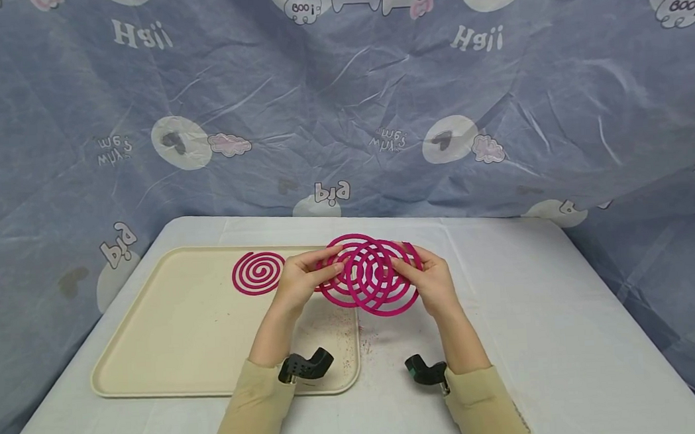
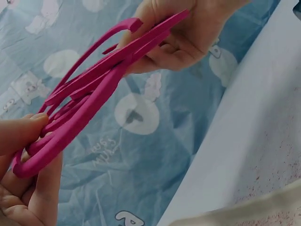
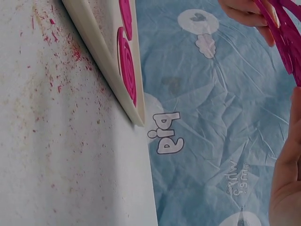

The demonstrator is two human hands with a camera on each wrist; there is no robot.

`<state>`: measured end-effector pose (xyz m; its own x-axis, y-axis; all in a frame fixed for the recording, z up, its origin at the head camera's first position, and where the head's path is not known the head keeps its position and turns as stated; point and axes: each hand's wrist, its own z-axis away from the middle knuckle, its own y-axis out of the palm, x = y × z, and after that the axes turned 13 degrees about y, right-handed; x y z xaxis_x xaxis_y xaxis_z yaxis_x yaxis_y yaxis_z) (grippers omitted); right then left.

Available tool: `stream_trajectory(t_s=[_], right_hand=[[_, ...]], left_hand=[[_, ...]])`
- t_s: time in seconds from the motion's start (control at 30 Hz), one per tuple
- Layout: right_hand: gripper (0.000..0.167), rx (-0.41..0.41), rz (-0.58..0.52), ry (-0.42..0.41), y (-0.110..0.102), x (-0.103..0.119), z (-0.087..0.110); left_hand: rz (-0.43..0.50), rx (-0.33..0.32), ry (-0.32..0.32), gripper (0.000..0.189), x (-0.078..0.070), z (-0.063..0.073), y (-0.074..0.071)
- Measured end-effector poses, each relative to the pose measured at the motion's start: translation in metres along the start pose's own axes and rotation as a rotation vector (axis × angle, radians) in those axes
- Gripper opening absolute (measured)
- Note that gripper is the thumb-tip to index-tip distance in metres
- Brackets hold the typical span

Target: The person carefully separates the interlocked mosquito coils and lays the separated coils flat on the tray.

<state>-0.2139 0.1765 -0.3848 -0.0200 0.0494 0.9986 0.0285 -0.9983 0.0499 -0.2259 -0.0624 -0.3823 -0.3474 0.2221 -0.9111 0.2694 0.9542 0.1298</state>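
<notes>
Two magenta mosquito coils overlap in the air above the right end of the tray, their rings crossing each other. My left hand pinches the left side between thumb and fingers. On the opposite side, my right hand pinches the other edge. Seen edge-on in the left wrist view, the coils are partly spread apart, with one loose end sticking up. A flat coil lies on the tray, left of my left hand. The right wrist view shows another coil on the tray.
A cream tray covers the left part of the white table. Reddish crumbs are scattered by its right edge, on the tray and the table. A blue printed cloth hangs behind the table.
</notes>
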Motion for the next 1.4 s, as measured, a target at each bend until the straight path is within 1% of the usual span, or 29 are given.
stream_trajectory(t_s=[0.03, 0.1, 0.13, 0.23, 0.27, 0.33, 0.37, 0.4, 0.53, 0.67, 0.97, 1.07, 1.13, 1.23, 1.33, 1.37, 1.4], right_hand=[[0.041, 0.026, 0.003, 0.012, -0.002, 0.0, 0.0], [0.042, 0.094, 0.033, 0.051, -0.007, 0.001, 0.001], [0.042, 0.138, 0.054, 0.072, -0.01, 0.002, 0.001], [0.04, 0.259, 0.129, 0.134, -0.017, 0.003, 0.002], [0.04, 0.285, 0.155, 0.146, -0.018, 0.003, 0.002], [0.039, 0.313, 0.198, 0.145, -0.02, 0.003, 0.002], [0.038, 0.311, 0.21, 0.141, -0.02, 0.003, 0.002], [0.037, 0.304, 0.218, 0.13, -0.02, 0.003, 0.002], [0.035, 0.232, 0.203, 0.082, -0.016, 0.003, 0.002], [0.037, 0.147, 0.183, 0.056, -0.011, 0.003, 0.002], [0.036, -0.007, 0.148, 0.028, 0.001, 0.007, 0.005], [0.035, -0.072, 0.131, -0.022, 0.001, 0.007, 0.004], [0.034, -0.106, 0.103, -0.077, -0.001, 0.003, 0.001], [0.033, -0.168, 0.08, -0.103, -0.001, 0.003, 0.001], [0.034, -0.201, 0.072, -0.087, -0.001, 0.007, 0.003], [0.036, -0.199, 0.079, -0.056, 0.0, 0.012, 0.005], [0.037, -0.176, 0.086, -0.046, -0.002, 0.013, 0.006]], left_hand=[[0.003, 0.027, 0.003, 0.035, 0.0, 0.0, -0.001], [-0.017, 0.112, 0.012, 0.034, -0.002, 0.002, -0.005], [-0.035, 0.169, 0.023, 0.032, -0.003, 0.003, -0.007], [-0.075, 0.347, 0.028, 0.028, -0.004, 0.004, -0.011], [-0.086, 0.39, 0.029, 0.027, -0.004, 0.005, -0.012], [-0.106, 0.442, 0.04, 0.025, -0.004, 0.005, -0.012], [-0.112, 0.448, 0.039, 0.025, -0.004, 0.004, -0.011], [-0.115, 0.443, 0.048, 0.025, -0.003, 0.004, -0.01], [-0.131, 0.372, 0.075, 0.025, -0.002, 0.003, -0.007], [-0.122, 0.316, 0.08, 0.027, -0.002, 0.002, -0.005], [-0.118, 0.225, 0.11, 0.028, -0.004, 0.003, -0.001], [-0.109, 0.167, 0.092, 0.028, -0.005, 0.003, 0.0], [-0.112, 0.121, 0.072, 0.028, -0.006, 0.003, 0.0], [-0.111, 0.045, 0.058, 0.029, -0.007, 0.002, 0.001], [-0.115, -0.017, 0.074, 0.03, -0.007, 0.002, 0.003], [-0.115, -0.026, 0.081, 0.03, -0.007, 0.002, 0.002], [-0.11, -0.021, 0.084, 0.031, -0.007, 0.002, 0.002]])
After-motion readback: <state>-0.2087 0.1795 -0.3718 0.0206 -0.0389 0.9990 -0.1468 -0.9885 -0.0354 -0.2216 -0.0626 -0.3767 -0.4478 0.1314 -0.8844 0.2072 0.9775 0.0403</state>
